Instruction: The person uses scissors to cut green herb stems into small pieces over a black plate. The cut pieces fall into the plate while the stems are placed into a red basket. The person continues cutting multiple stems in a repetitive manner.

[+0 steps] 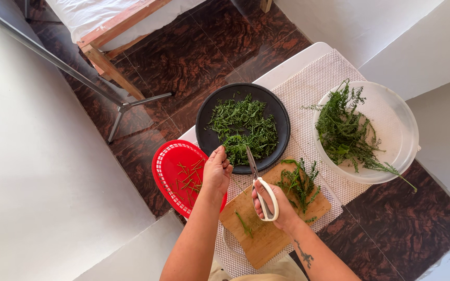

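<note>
My right hand [277, 207] grips white-handled scissors [259, 184] whose blades point up at the near rim of a black plate [209, 109]. The plate holds a heap of cut green herb pieces [245, 127]. My left hand [217, 169] hovers between the black plate and a red basket plate [170, 161], fingers bunched on a small bit of herb at the plate's edge. A wooden cutting board [266, 237] lies under my right hand with a bunch of herb sprigs [299, 182] on it.
A white bowl [399, 125] at the right holds uncut herb stems. The red basket plate carries bare stems. A white mesh mat [308, 88] covers the small table. A tripod leg [131, 106] and a wooden bed frame [108, 62] stand on the dark floor beyond.
</note>
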